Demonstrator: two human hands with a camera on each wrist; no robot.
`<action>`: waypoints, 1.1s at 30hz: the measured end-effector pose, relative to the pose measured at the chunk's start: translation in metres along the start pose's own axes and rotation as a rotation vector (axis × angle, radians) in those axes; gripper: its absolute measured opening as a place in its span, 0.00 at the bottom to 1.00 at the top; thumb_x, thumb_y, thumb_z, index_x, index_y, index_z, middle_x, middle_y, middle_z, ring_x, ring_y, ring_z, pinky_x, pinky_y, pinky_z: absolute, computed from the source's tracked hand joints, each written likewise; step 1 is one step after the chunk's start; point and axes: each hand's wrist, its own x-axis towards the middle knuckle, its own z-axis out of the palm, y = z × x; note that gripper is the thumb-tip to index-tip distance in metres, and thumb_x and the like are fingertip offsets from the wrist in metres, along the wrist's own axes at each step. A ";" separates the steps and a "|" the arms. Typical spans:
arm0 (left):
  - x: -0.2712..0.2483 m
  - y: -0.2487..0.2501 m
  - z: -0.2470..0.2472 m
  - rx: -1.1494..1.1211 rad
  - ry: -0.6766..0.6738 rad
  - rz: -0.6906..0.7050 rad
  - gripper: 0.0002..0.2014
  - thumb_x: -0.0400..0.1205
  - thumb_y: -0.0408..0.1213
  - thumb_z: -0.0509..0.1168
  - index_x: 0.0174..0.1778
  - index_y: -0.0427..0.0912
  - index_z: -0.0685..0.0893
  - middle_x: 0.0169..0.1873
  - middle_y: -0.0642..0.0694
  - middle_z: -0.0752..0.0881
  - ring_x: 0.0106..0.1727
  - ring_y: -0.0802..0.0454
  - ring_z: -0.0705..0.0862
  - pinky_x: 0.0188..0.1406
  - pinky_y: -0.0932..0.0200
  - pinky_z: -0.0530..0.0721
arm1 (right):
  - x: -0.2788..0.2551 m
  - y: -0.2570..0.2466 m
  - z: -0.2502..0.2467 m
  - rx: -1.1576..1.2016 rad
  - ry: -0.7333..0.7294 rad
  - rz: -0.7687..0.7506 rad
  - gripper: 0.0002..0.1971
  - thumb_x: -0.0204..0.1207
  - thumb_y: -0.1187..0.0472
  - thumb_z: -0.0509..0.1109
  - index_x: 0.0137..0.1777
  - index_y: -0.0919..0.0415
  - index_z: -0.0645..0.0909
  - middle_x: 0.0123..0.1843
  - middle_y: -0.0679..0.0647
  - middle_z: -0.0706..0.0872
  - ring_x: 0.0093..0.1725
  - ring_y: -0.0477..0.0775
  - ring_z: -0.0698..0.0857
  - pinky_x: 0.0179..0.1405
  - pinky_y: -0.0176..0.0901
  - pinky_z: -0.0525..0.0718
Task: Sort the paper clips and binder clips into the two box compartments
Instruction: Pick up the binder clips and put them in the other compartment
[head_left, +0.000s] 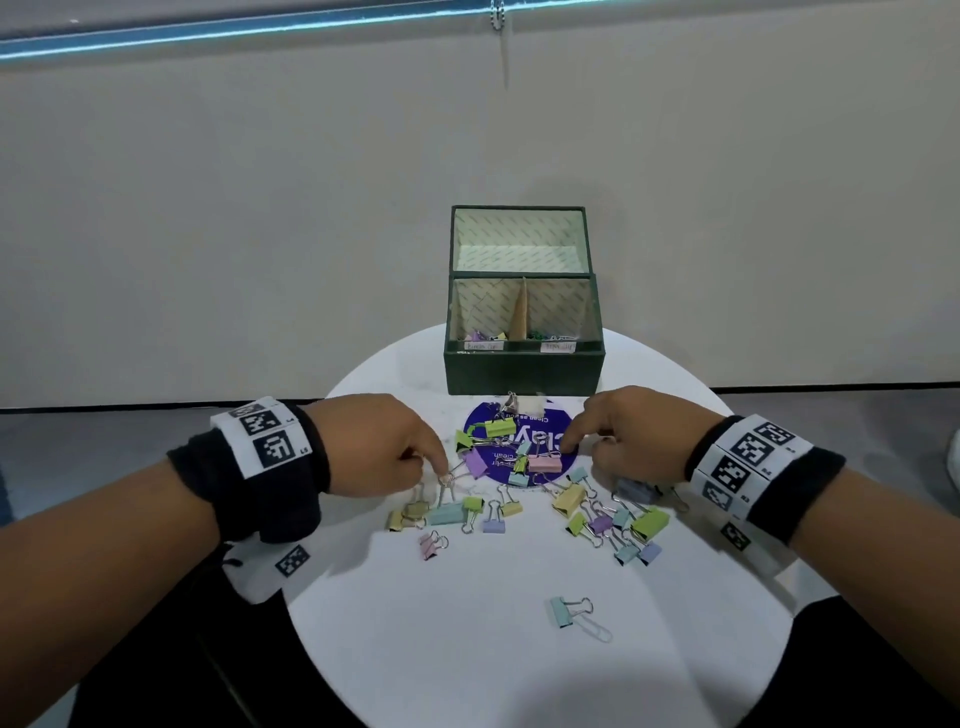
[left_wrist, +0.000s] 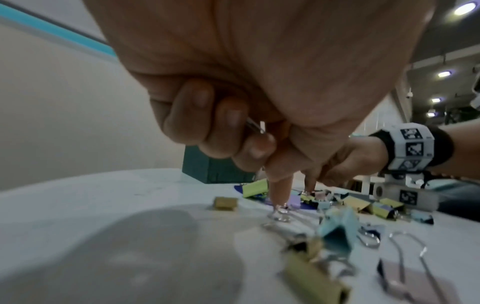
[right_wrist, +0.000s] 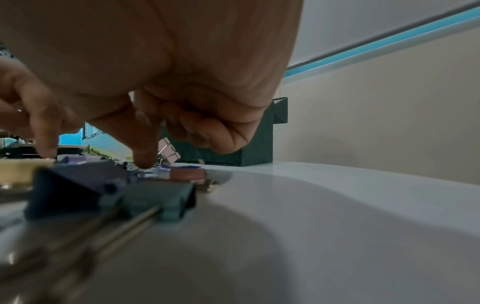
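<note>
Table: white round tabletop (head_left: 519, 649) with a dark blue round sticker (head_left: 488, 470) at its far middle.
Box: dark green box (head_left: 524, 371), lid raised, at the far edge; a cardboard divider splits it into left and right compartments, each with a small label on the near rim and a few clips at the bottom.
Clips: pastel metal binder clips (head_left: 569, 501) lie strewn across the middle, from the sticker toward both hands, long axes pointing every way.
Teal clip: a wide teal binder clip (head_left: 448, 514) lies with its body across, left to right, wire handles pointing far toward the left forefinger.
Stray clip: a light blue binder clip (head_left: 561, 612) lies apart at the near side, handles pointing right, touching a silver wire paper clip (head_left: 597, 631).
Left hand: left hand (head_left: 384, 441) has the forefinger straight down, its tip pressing a wire handle loop (left_wrist: 280, 214); the other fingers (left_wrist: 192, 115) are curled into the palm, seemingly around a thin wire piece, though it is blurred.
Right hand: right hand (head_left: 631, 436) has the forefinger tip down on the sticker just beside a pink binder clip (head_left: 544, 462); remaining fingers loosely curled, holding nothing visible.
</note>
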 end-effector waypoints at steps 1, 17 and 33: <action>0.002 0.000 0.002 -0.027 0.009 0.010 0.19 0.82 0.42 0.59 0.61 0.72 0.84 0.45 0.61 0.89 0.42 0.65 0.82 0.49 0.67 0.80 | 0.000 0.000 0.000 -0.007 -0.006 0.003 0.18 0.75 0.60 0.68 0.57 0.36 0.88 0.54 0.37 0.78 0.56 0.47 0.78 0.58 0.45 0.82; -0.005 0.011 0.019 -0.037 -0.052 0.079 0.17 0.72 0.67 0.69 0.54 0.69 0.87 0.37 0.63 0.81 0.39 0.65 0.79 0.43 0.65 0.77 | 0.005 0.006 0.005 -0.121 0.136 -0.038 0.03 0.79 0.49 0.71 0.50 0.42 0.86 0.53 0.38 0.83 0.53 0.47 0.81 0.52 0.41 0.80; 0.025 0.012 -0.028 -0.613 0.144 -0.150 0.11 0.82 0.37 0.56 0.45 0.50 0.84 0.29 0.57 0.79 0.29 0.59 0.75 0.31 0.66 0.73 | 0.007 0.008 -0.003 -0.077 0.280 -0.060 0.06 0.76 0.56 0.67 0.39 0.49 0.74 0.35 0.44 0.82 0.37 0.49 0.80 0.35 0.38 0.74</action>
